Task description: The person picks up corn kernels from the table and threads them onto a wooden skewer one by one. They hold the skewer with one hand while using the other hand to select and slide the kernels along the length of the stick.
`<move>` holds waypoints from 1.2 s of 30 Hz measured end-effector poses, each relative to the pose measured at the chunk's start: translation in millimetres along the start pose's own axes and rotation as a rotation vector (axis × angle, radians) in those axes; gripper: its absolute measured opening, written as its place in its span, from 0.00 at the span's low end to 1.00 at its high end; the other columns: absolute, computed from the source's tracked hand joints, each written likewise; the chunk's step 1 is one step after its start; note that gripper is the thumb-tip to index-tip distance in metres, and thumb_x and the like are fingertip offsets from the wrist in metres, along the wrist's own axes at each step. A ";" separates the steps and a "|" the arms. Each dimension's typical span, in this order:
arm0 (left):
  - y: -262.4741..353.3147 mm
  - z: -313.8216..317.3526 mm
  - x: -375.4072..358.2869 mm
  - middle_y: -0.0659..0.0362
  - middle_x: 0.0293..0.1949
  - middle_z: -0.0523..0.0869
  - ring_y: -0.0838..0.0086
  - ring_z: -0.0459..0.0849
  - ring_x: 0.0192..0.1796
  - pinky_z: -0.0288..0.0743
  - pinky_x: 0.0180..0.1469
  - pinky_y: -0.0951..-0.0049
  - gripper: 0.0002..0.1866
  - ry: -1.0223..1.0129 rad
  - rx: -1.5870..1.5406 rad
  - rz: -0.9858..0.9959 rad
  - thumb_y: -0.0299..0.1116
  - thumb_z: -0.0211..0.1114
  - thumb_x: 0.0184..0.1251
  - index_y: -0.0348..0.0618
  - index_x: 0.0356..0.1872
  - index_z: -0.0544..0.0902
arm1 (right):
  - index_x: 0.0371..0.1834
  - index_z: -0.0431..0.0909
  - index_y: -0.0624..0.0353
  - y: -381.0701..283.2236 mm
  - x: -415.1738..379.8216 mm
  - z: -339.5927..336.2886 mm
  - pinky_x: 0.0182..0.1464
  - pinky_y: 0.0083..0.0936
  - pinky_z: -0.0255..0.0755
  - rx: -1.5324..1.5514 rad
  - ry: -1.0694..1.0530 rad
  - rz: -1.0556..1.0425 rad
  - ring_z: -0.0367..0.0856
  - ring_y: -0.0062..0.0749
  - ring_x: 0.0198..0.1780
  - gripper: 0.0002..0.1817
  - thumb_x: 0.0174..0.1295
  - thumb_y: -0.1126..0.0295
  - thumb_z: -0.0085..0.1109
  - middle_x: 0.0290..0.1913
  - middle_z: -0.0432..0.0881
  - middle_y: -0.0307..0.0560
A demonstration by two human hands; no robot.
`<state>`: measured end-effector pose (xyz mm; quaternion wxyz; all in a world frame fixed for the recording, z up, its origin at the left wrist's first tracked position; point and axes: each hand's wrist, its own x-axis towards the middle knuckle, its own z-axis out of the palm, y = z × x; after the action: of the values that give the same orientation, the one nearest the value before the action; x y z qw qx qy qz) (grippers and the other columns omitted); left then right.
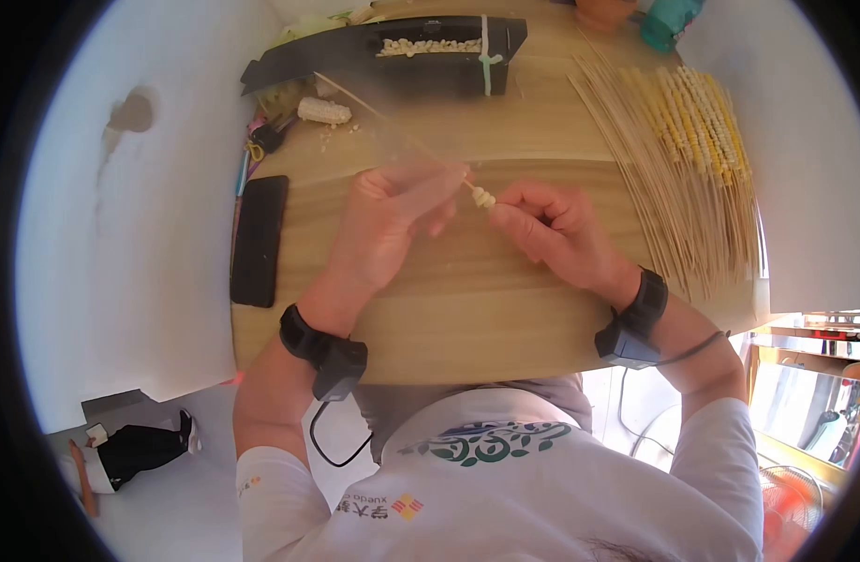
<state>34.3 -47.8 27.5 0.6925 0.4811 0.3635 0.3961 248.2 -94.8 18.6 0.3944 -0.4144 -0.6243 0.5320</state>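
Note:
My left hand (392,215) is closed around a thin wooden skewer (350,96), which slants up and to the left toward the black box. A few pale kernels (483,197), which look like corn, are threaded on its near end. Thumb and forefinger of my right hand (561,234) pinch together right beside these kernels, touching the outermost one; whether another kernel sits between the fingertips is hidden. A partly stripped pale corn cob (324,111) lies on the table at the upper left, with loose bits around it.
A long black box (449,75) at the back holds loose pale kernels (430,47). Bare skewers (627,159) and several kernel-covered skewers (697,122) lie on the right. A black phone (259,242) rests at the table's left edge. A teal container (671,23) stands at the back right.

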 end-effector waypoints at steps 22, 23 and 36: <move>0.1 -7.7 0.3 0.63 0.30 0.84 0.83 0.76 0.28 0.70 0.30 0.81 0.11 -0.025 0.169 0.026 0.33 0.61 0.72 0.36 0.45 0.85 | 0.36 0.76 0.62 -0.7 2.5 -1.5 0.23 0.14 0.49 0.065 0.032 0.039 0.56 0.08 0.23 0.10 0.72 0.67 0.55 0.19 0.65 0.24; 2.9 -14.9 3.5 0.63 0.31 0.84 0.83 0.77 0.29 0.70 0.32 0.82 0.11 0.080 0.248 0.110 0.33 0.62 0.72 0.36 0.44 0.85 | 0.36 0.76 0.62 0.9 2.9 -1.4 0.23 0.14 0.49 0.070 0.031 0.038 0.56 0.08 0.23 0.10 0.72 0.67 0.55 0.19 0.65 0.24; -4.4 -37.5 15.3 0.59 0.38 0.81 0.73 0.80 0.43 0.74 0.44 0.75 0.09 0.076 1.176 0.504 0.27 0.67 0.63 0.40 0.44 0.84 | 0.35 0.76 0.64 3.1 4.4 -3.8 0.23 0.14 0.47 0.022 0.086 0.058 0.54 0.06 0.24 0.11 0.72 0.67 0.55 0.20 0.66 0.23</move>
<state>8.4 -20.9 11.2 0.1851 0.8368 0.4204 0.2979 250.5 -89.2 16.3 0.4098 -0.4507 -0.5884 0.5318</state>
